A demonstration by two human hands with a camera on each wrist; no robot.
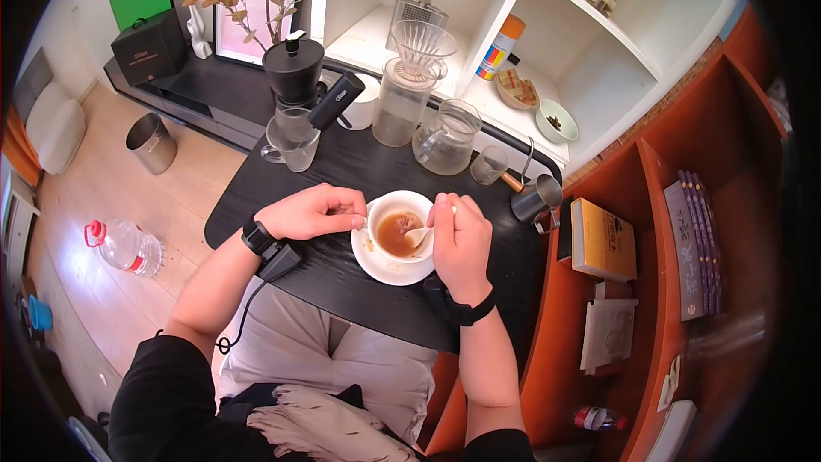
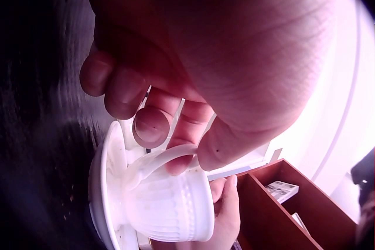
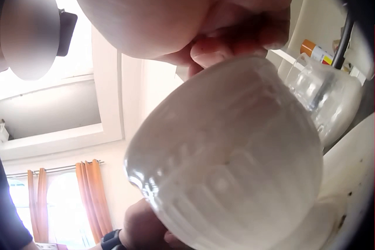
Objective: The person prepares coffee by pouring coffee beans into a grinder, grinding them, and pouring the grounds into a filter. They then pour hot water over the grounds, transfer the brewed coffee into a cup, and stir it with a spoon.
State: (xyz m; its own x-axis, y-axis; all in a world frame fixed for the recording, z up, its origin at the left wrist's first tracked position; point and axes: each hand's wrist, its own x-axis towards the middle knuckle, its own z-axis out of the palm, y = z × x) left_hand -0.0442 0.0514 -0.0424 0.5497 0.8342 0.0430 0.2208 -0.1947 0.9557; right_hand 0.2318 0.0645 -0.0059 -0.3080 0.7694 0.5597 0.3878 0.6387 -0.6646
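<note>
A white cup (image 1: 381, 205) of brownish liquid stands on a white saucer (image 1: 385, 272) on the black table. Its outside is ribbed. My left hand (image 1: 316, 211) pinches the cup's handle (image 2: 158, 161) between thumb and finger, the other fingers curled beside it. Over the cup's right rim, my right hand (image 1: 462, 244) holds a white spoon (image 1: 416, 237), whose bowl dips into the liquid. That hand hides most of the spoon's handle. Close up in the right wrist view, the cup wall (image 3: 228, 156) sits just below the right fingers and covers the spoon.
Behind the cup stand a glass server (image 1: 445, 141), a glass dripper (image 1: 423, 47) on a clear vessel, a glass mug (image 1: 295, 141) and a black hand grinder (image 1: 292, 68). A small glass (image 1: 489, 165) and a metal pitcher (image 1: 537, 198) are at the right. Wooden shelves (image 1: 654, 205) border the table's right side.
</note>
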